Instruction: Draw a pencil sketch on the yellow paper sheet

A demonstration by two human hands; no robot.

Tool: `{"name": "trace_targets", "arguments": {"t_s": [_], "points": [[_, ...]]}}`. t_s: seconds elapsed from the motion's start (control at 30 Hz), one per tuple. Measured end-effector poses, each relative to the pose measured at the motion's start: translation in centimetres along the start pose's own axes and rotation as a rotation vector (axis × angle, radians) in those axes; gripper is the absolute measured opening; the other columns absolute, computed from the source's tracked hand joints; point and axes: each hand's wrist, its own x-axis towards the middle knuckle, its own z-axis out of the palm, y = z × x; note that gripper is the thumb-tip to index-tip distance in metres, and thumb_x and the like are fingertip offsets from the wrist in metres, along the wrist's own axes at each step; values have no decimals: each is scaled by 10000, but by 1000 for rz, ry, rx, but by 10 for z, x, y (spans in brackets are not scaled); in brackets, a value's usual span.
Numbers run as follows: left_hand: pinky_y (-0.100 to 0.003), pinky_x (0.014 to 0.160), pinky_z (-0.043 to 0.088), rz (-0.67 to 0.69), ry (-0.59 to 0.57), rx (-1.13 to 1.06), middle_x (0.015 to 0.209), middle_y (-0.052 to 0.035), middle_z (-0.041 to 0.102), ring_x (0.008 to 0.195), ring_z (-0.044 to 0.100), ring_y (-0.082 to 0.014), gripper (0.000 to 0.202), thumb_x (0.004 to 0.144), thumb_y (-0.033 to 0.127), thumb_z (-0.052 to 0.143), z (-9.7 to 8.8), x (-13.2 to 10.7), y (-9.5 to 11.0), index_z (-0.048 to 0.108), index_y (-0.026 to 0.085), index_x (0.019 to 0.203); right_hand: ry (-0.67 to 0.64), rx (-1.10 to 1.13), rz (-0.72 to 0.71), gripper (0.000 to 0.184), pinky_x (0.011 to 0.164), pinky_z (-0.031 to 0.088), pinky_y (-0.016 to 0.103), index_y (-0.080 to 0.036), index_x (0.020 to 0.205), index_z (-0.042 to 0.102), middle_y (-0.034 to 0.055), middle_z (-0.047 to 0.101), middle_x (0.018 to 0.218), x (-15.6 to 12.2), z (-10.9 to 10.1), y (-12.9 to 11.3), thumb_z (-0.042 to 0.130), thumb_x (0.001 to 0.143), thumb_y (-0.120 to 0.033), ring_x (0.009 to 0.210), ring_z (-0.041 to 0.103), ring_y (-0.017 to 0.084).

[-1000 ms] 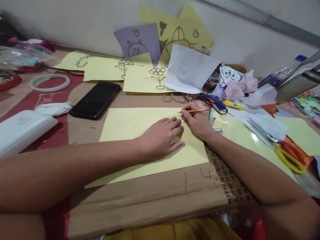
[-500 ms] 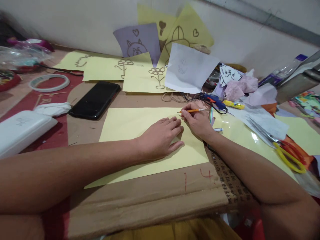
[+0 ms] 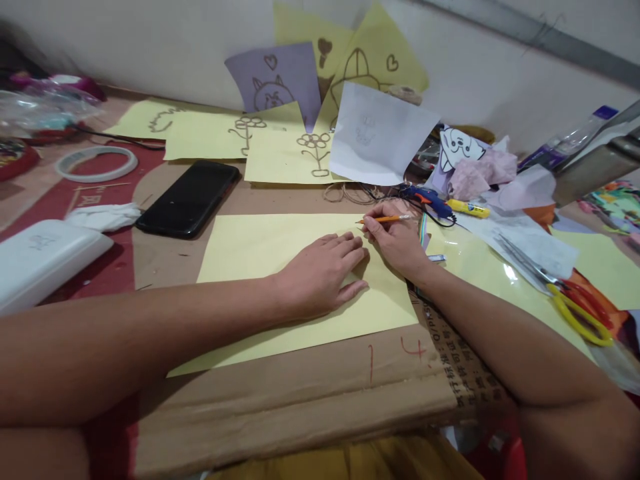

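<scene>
A: State the hands and the work.
B: The left hand [image 3: 323, 277] lies palm down on the yellow sheet [image 3: 260, 247], gripping nothing. The sheet lies flat on the cardboard [image 3: 300, 387], directly before the person. The right hand [image 3: 397, 241], just beside the left, pinches the pencil [image 3: 387, 219] at the sheet's far right part.
A: State progress.
B: No clear line shows on the sheet; marking is judged barely begun, if at all, with the visible face left bare. Faint strokes near the tip may escape this view.
A: List surface and room.
B: Left: white case [image 3: 50, 260], tape ring [image 3: 95, 177], phone [image 3: 190, 200]. Far middle: flower drawing [image 3: 280, 157], before a pale wall [image 3: 175, 53]. Right: blue tool [image 3: 427, 200], then scissors [image 3: 554, 292].
</scene>
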Motion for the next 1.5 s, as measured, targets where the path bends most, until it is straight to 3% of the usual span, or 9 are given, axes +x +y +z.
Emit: {"name": "trace_targets", "arguments": {"t_s": [0.27,0.93,1.2,1.33,1.5], "points": [[-507,1160,457,28,3,-10,1421,-173,617,1385,547,-340,381,1023,421,560,0,0,-1,637,134,1262,-18,38,42,216,681,514,305,-237,924,577,4,665,821,0,1,5,582,991,-442,750,625,146],[-528,1122,521,81,79,30,1374,-157,666,1341,596,-334,372,1032,417,507,5,2,-13,650,173,1275,-51,-33,31,141,803,503,317,-250,889,531,-10,660,856,9,2,-3,551,992,-343,835,624,163],[-488,1234,411,2,-29,20,1480,-176,612,1462,502,-320,512,1035,449,517,-2,2,-2,597,105,1406,36,72,60,152,708,511,302,-243,924,572,-6,683,814,8,2,11,560,985,-381,732,620,144],[-419,1282,322,-8,-125,37,1603,-159,498,1529,421,-287,584,1054,483,486,-4,4,-4,530,94,1487,101,69,75,125,634,496,280,-238,898,575,-12,669,780,12,-5,15,596,966,-341,654,611,125],[-413,1317,226,-64,-200,2,1690,-159,358,1603,272,-291,711,1050,555,479,-10,1,3,418,92,1586,200,164,132,152,571,476,229,-240,922,578,-18,674,782,18,-11,17,617,968,-380,636,611,103]]}}
